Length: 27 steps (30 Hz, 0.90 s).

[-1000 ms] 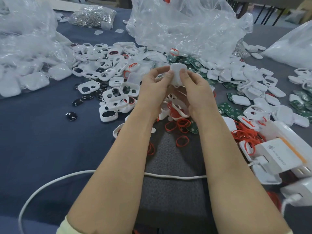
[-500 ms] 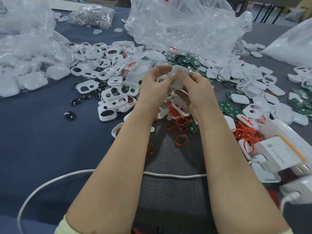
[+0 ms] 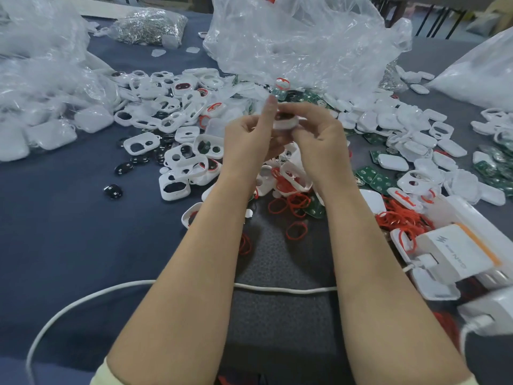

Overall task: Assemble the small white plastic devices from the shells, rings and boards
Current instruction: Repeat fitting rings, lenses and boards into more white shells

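Two bare hands meet above the counter (image 3: 69, 232) with one small white shell (image 3: 286, 124) between them. The right hand (image 3: 322, 137) arches its curled fingers over the shell's top and right edge in a narrow grip that pinches it, and a dark patch shows in the shell's upper face. The left hand (image 3: 247, 145) lies against the shell's left edge with its index finger straight up and the other fingers curled. I cannot tell whether its grip is on the shell, since the thumb is hidden. At least four clear plastic bags stand round the back: a crumpled bag (image 3: 305, 45) behind the hands, a left bag (image 3: 41, 129) with white shells in it, a small bag (image 3: 150, 26) full of shiny metal bits, and a far-right bag (image 3: 485, 73) with white contents. Loose shells (image 3: 177, 159), green boards (image 3: 383, 180) and red rings (image 3: 297, 230) lie heaped below the hands, too many to count. Two black oval pieces (image 3: 112, 190) lie apart from the heap at left. One white charger (image 3: 458, 257) sits at right, and one white cable (image 3: 277, 290) crosses under both forearms.
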Available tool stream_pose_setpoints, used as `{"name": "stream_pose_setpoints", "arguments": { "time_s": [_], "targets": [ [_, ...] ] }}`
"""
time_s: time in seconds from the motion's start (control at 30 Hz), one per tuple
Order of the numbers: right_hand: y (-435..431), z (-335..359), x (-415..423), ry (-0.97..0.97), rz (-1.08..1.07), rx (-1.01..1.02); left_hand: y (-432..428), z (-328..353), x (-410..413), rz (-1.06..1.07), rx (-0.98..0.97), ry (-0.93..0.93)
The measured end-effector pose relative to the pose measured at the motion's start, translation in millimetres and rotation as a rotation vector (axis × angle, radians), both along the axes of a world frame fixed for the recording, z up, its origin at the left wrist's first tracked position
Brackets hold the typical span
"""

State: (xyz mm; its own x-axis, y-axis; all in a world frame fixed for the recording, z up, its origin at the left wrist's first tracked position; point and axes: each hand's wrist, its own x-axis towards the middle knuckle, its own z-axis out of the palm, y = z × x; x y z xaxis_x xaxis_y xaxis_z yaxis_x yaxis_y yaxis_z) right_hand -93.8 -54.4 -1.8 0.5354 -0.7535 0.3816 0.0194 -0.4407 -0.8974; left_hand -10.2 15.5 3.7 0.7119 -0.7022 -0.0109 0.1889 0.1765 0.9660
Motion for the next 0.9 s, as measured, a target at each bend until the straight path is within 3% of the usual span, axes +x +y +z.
{"name": "stream_pose_setpoints", "arguments": {
  "time_s": [0.23,0.4,0.57,0.8,0.9],
  "targets": [
    [-1.7,0.4,1.9,-0.123,-0.026,0.245,-2.0,-4.9,3.6,-0.044,-0.119,0.072],
    [-1.4,-0.9,2.3,-0.005,-0.013,0.156,-2.4,-5.1,2.2,-0.065,-0.088,-0.020],
    [1.4,0.5,1.1,-0.044,0.039,0.214,-2.8,-4.2,0.3,0.001,-0.012,-0.139],
    [0.2,1.2,1.3,-0.080,0.066,0.319,-3.3,-6.1,1.4,-0.044,-0.068,-0.006],
    [-1.6,-0.8,2.5,-0.073,0.062,0.311,-3.2,-6.2,2.0,-0.033,-0.047,-0.031]
  ]
}}
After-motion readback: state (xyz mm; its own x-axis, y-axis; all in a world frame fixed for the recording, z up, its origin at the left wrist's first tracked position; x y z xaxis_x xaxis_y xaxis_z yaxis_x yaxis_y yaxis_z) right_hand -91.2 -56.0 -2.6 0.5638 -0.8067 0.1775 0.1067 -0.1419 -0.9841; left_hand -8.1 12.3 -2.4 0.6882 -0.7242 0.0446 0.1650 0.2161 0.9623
